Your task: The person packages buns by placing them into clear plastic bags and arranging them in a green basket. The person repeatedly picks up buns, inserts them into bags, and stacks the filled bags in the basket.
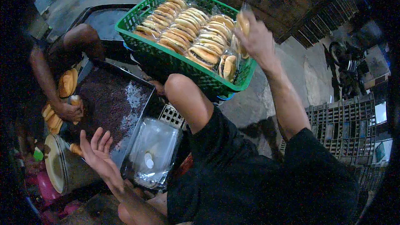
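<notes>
One bagged bun (243, 23) | in right hand (259, 41) | at green crate (192, 70)

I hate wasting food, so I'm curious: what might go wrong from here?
The right hand holds a wrapped bun at one end of a green basket crowded with packed buns; pressing it in there might squash its neighbours. The left hand, open and empty, is close to a tray of dark crumbs, so a careless swing could perhaps knock some out.
</notes>
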Motion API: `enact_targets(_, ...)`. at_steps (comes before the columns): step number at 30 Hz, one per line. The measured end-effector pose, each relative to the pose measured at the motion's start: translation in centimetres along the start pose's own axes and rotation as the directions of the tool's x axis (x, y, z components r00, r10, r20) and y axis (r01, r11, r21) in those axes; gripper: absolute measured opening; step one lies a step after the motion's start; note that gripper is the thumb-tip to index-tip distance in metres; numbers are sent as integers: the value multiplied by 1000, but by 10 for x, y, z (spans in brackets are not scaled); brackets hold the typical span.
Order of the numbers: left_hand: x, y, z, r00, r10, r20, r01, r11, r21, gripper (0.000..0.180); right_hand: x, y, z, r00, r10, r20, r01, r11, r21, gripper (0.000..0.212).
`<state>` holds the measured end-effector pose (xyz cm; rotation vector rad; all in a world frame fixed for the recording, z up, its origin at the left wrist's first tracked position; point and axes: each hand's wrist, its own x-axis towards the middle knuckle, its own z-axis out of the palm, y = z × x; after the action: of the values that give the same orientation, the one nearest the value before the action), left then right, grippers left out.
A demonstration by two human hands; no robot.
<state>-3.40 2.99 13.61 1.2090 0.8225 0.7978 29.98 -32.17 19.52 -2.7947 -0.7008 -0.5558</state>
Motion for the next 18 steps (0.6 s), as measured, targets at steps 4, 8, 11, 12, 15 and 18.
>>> enact_targets(4,2,1,-8,998,-68,18,68,998,8,60,-3,-15,-6,822,329,464,-183,925,-332,47)
enact_targets(8,28,-12,-13,987,-163,-14,163,986,24,58,45,70,111,889,-172,425,245,961,-124,27)
enact_targets(11,23,-21,-25,978,-176,-110,184,980,76,58,50,53,128,852,-328,409,410,903,-129,20)
enact_targets(12,22,-25,-25,977,-173,-123,184,979,91,58,57,60,125,838,-363,408,433,897,-90,19)
enact_targets(15,24,-41,-31,984,-135,-112,156,965,210,57,64,68,113,820,-389,419,409,911,47,19)
enact_targets(18,34,-57,-15,987,-151,-61,160,972,172,54,42,98,131,802,-360,476,408,913,4,22)
